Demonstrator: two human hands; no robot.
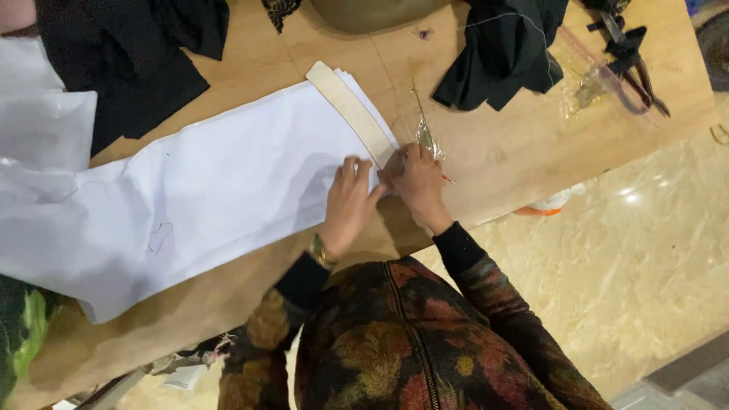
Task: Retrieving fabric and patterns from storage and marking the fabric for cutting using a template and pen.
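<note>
Both hands press on the near end of a curved beige strip.

The left hand (348,199) lies flat, fingers extended, on the white paper sheet (190,190) just beside the curved beige strip (353,110). The right hand (414,182) touches it, fingers curled at the strip's end — whether it grips a red pencil there cannot be told. Beyond the right hand lie black fabric (505,49) and scissors (634,64).
</note>
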